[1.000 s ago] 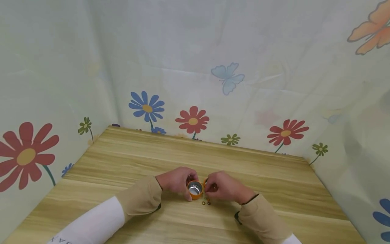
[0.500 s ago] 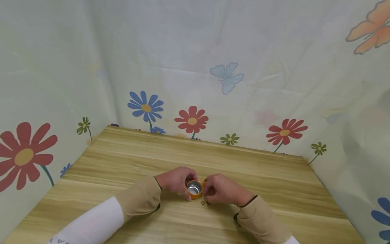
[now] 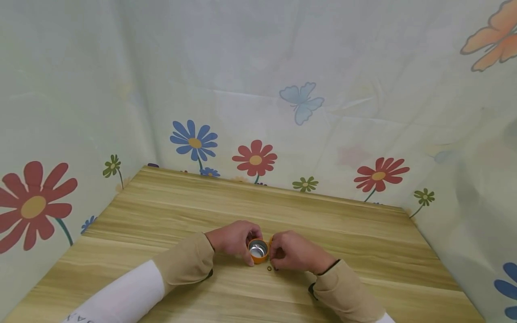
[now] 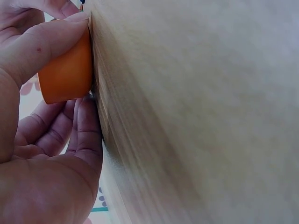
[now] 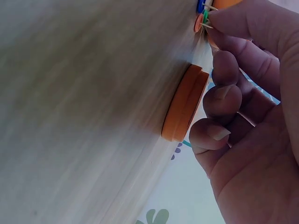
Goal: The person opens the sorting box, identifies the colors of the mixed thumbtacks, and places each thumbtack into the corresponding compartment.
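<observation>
I'm gripping the upright orange cup (image 4: pixel 68 74) in my left hand (image 3: pixel 235 241); just right of the cup, my right hand (image 3: pixel 296 251) is pinching a small green piece (image 5: pixel 205 17) by thumb and forefinger; an orange disc (image 5: pixel 186 103) is lying beyond.

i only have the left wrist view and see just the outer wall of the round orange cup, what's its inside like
Observer: The head view shows the round orange cup has a shiny, silvery, metal-looking lining.
Operator: anything else orange around
Observer: Yes, the right wrist view shows a short round orange piece, perhaps a lid, on the wood-grain table.
Operator: any small coloured bits
Observer: A small green disc is at the tips of the right hand's fingers; whether it's pinched, I can't tell.
</observation>
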Available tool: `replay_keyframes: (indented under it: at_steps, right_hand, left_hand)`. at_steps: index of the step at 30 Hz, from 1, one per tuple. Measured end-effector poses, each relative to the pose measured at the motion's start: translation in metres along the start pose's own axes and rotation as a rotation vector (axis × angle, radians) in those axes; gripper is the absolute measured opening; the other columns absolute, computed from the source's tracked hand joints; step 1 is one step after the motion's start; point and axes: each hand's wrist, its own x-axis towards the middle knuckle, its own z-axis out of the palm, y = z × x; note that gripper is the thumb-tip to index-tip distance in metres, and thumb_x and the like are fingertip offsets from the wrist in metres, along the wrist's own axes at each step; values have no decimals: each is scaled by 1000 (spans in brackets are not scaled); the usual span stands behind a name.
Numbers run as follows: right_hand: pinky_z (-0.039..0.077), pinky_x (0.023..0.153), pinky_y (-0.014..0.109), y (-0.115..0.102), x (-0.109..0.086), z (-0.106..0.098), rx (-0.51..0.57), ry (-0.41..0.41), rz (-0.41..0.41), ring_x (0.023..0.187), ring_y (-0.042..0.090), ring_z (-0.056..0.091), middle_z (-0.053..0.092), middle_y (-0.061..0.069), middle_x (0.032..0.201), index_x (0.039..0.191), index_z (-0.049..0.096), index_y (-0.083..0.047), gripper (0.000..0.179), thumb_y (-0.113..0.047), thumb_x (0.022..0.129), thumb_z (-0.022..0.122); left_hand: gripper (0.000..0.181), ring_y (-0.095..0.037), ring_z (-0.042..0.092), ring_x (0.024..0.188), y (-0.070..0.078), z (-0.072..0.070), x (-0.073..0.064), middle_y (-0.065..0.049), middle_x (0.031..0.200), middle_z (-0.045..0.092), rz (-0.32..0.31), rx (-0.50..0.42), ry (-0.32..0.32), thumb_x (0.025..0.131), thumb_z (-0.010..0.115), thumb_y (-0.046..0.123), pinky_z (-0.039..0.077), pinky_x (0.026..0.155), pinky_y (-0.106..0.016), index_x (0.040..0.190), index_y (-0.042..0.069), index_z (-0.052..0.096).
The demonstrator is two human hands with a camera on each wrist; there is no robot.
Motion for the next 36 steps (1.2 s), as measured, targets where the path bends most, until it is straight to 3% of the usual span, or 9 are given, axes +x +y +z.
replay_keyframes:
  at_steps: [20, 28, 36]
  right_hand:
    - [41, 64, 15, -6, 1, 4, -82, 0, -2, 69, -3, 46, 55, -10, 78, 76, 65, -19, 18, -4, 84, 71]
    - [42, 67, 16, -7, 0, 5, -88, -13, 33, 72, -1, 46, 54, -12, 81, 76, 63, -21, 19, -7, 88, 71]
    - [42, 65, 17, -8, -1, 7, -78, -9, 18, 70, -1, 44, 53, -8, 81, 76, 62, -18, 21, -3, 91, 66]
  left_hand:
    - [49, -9, 63, 85, 2, 0, -1, 2, 94, 68, 3, 13, 1, 62, 95, 3, 52, 78, -23, 100, 11, 66]
    - [49, -9, 63, 86, 2, 1, 1, 2, 94, 68, -19, -2, -2, 61, 95, 1, 52, 79, -24, 99, 11, 65]
    - [50, -9, 62, 87, 2, 1, 2, 5, 94, 67, -42, 9, -3, 62, 95, 2, 52, 80, -25, 99, 13, 65]
